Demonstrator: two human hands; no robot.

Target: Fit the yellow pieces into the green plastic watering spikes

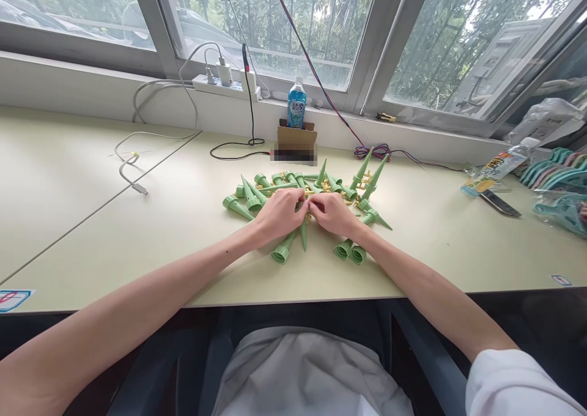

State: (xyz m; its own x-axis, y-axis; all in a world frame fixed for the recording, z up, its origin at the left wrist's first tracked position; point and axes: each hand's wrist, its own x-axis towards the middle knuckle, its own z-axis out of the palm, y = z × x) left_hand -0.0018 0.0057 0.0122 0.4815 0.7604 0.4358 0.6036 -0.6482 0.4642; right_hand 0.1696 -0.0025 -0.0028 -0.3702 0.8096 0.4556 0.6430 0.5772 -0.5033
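Fingers of the left hand [285, 211] are clamped on a green spike [303, 237]. Those of the right hand [334, 213] are pressed together.

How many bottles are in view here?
2. A blue bottle stands in the cardboard box at the back, near the window; another bottle lies at the right, beside the teal items. Others could be hidden there.

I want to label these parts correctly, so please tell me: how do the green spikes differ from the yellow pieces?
Size: the green spikes are much larger than the yellow pieces.
Shape: the spikes taper from a wide collar to a point; the pieces look short and thin, too small for fine detail.
Shared: both are grouped together on the table.
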